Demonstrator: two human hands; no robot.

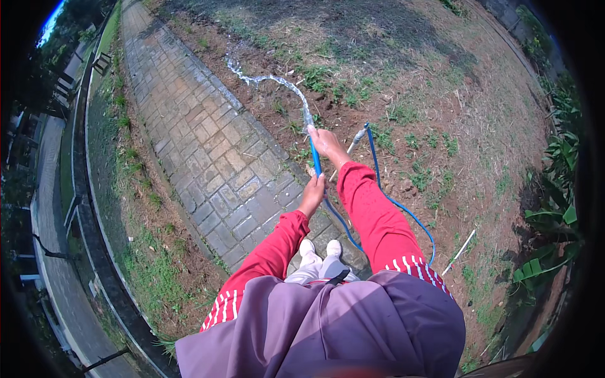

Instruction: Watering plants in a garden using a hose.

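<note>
A blue garden hose (315, 159) runs between my two hands. My left hand (312, 194) is wrapped around it lower down. Further up, my right hand (325, 141) grips the hose at its outlet, with the thumb at the opening. A stream of water (286, 84) leaves that end and curves away over the bare soil beside the path. Below my left hand the hose drops past my right sleeve, which hides part of it. More blue hose (416, 218) loops over the ground and rises to a pale standpipe (358, 139) to the right of my right hand.
I stand on a path of paving blocks (222, 156) bordered by a raised kerb (264, 130). Soil with weeds (420, 177) spreads to the right, where a white stick (461, 250) lies. Broad-leaved plants (543, 269) grow at the far right. A concrete drain (94, 236) runs along the left.
</note>
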